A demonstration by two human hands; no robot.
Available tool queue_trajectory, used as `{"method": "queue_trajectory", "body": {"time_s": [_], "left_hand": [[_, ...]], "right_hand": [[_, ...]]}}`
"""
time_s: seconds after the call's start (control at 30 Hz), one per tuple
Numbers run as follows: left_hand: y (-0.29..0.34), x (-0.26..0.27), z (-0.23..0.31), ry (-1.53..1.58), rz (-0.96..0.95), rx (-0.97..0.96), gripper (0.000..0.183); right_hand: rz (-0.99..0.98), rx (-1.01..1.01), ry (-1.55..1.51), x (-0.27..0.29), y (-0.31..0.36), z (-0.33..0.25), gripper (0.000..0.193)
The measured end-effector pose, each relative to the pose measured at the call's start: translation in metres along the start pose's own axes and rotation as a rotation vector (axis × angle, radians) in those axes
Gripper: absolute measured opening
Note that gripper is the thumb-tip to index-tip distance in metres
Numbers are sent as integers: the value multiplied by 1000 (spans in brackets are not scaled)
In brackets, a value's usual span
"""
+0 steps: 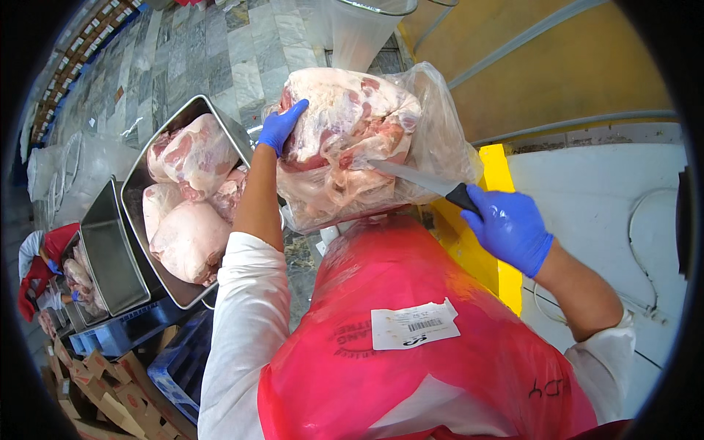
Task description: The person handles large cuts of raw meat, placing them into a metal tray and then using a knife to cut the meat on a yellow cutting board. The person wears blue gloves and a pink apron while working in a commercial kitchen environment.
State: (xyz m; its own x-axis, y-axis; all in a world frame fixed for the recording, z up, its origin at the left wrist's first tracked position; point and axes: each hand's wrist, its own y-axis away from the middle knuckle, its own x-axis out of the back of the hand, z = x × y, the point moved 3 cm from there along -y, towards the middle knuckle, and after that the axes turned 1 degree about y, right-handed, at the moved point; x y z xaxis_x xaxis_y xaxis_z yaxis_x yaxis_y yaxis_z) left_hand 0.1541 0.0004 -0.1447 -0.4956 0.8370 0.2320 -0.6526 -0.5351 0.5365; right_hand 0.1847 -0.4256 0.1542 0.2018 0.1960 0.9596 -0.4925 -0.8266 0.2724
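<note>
In front of me lies a large cut of raw meat [352,110], pale fat on top with red flesh showing at its sides. Clear plastic wrapping [440,125] spreads under and around it. My left hand [282,127], in a blue glove, presses on the meat's left side with its fingers stretched out. A knife [422,178] with a dark handle is gripped in my right hand [513,229], also blue-gloved. The blade points left, and its tip touches the meat's lower right part.
Left of the meat stands a metal bin [136,192] holding several big meat pieces [192,238]. Beyond it are another metal bin [110,253], blue pallets [180,367] and flattened cardboard boxes [110,389]. A person in red [55,253] works at far left. A yellow post [506,264] rises at right.
</note>
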Motion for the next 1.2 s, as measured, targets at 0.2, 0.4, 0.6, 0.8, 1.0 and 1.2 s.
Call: {"method": "queue_trajectory", "body": {"time_s": [0.2,0.4,0.6,0.8,1.0,1.2], "left_hand": [[27,-10,-6,-2,87,-3,108],[35,-18,-14,-78,236,-12,107],[41,-19,6,-152,219,54,108],[17,-8,-30,63,190,62,99],[54,-18,7,181,117,146,97],[62,-15,-10,168,168,190,97]], "right_hand": [[-225,27,157,34,-44,-8,28],[-169,28,91,10,-42,-4,32],[-9,-182,-144,-96,16,42,48],[205,-86,-314,-206,14,86,53],[293,-157,-634,-326,-8,60,55],[177,-240,-817,-384,-21,37,57]]}}
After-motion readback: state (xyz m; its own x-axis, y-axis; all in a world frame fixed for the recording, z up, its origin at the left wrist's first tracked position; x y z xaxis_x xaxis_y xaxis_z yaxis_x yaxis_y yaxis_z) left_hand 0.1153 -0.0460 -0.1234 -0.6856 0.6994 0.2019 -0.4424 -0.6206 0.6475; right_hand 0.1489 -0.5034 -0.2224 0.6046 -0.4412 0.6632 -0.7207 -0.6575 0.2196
